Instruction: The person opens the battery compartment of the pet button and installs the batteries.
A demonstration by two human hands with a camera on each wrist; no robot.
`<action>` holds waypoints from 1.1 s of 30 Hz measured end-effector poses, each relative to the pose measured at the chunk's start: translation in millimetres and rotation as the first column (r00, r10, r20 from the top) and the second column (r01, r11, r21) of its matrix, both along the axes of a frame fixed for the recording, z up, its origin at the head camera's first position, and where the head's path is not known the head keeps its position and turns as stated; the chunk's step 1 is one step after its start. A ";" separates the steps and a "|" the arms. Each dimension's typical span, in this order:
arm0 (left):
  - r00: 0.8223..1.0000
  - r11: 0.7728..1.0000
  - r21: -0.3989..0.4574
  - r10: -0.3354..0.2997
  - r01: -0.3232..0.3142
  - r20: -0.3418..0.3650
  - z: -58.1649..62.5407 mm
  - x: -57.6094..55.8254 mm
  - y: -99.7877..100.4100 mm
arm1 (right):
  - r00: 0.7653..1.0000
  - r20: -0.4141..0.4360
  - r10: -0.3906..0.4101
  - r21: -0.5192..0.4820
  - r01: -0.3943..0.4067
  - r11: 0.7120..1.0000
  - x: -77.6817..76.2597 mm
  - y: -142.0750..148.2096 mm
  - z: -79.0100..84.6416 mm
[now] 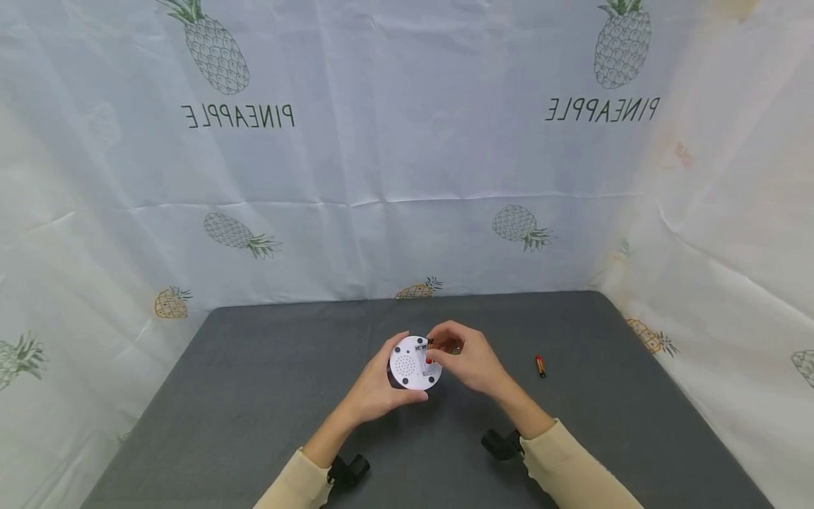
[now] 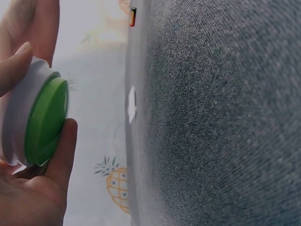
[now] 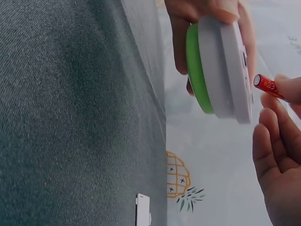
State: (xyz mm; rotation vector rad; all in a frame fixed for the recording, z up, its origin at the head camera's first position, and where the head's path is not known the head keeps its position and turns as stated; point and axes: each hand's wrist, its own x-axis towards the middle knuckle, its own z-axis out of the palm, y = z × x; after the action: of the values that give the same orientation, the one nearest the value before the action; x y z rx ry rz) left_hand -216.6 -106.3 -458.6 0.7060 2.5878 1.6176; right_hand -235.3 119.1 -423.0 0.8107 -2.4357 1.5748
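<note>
Left hand [image 1: 376,387] grips white-and-green device [image 1: 405,363]; right hand [image 1: 469,359] pinches red battery [image 3: 267,84] just beside it; second battery [image 1: 540,366] on table [image 1: 273,382], right.

Soft light leaves faint shadows on the table [image 1: 267,382], and glare whitens the left wrist view's backdrop [image 2: 96,103]

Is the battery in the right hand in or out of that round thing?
Out: the right hand pinches the battery, its end clear of the round device in the right wrist view.
</note>
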 end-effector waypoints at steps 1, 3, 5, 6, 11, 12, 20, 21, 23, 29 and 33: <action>1.000 1.000 -0.001 -0.001 0.001 0.000 0.1 0.1 0.0 | 1.000 -0.006 -0.003 0.012 0.003 1.000 0.6 -1.7 0.3; 1.000 1.000 -0.004 -0.005 0.005 0.003 0.2 0.1 0.1 | 1.000 -0.021 -0.009 0.043 0.010 0.999 1.9 -4.8 1.0; 1.000 1.000 -0.006 -0.008 0.008 0.004 0.7 0.3 0.1 | 0.999 -0.043 -0.008 0.076 0.012 0.997 2.6 -7.4 0.3; 1.000 1.000 -0.004 -0.010 0.010 0.005 0.9 0.4 0.0 | 0.998 -0.057 -0.009 0.094 0.014 0.995 3.3 -8.6 0.3; 1.000 1.000 -0.006 -0.007 0.007 -0.001 1.3 0.6 -0.9 | 0.991 -0.129 -0.024 0.173 0.047 0.984 6.4 -11.0 -0.3; 1.000 1.000 -0.007 -0.006 0.006 -0.002 1.0 0.5 -1.0 | 0.991 -0.134 -0.029 0.181 0.054 0.982 7.3 -10.9 0.5; 1.000 1.000 -0.010 -0.013 0.013 -0.013 -0.5 0.8 -1.1 | 0.987 -0.161 -0.023 0.156 0.048 0.987 3.6 -7.9 0.7; 1.000 1.000 -0.008 -0.016 0.016 -0.013 -0.4 1.1 -0.9 | 0.987 -0.161 -0.025 0.153 0.050 0.987 2.6 -7.9 0.3; 1.000 1.000 -0.008 -0.021 0.020 -0.012 0.0 1.7 -0.3 | 0.988 -0.153 -0.032 0.141 0.054 0.988 1.1 -8.0 -0.7; 0.999 0.999 0.001 -0.040 0.040 -0.006 1.1 3.3 2.2 | 0.990 -0.116 -0.083 0.071 0.092 0.993 -1.6 -9.8 -8.5; 0.999 0.999 0.005 -0.052 0.052 -0.002 -0.4 3.5 3.7 | 0.988 -0.107 -0.112 0.025 0.116 0.993 -2.3 -11.1 -14.0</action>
State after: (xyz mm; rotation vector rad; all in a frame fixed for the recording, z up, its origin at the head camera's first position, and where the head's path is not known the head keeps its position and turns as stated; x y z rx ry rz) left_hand -213.1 -102.6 -459.0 0.7686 2.5451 1.6105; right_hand -237.6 108.0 -437.0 0.7258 -2.3913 1.4201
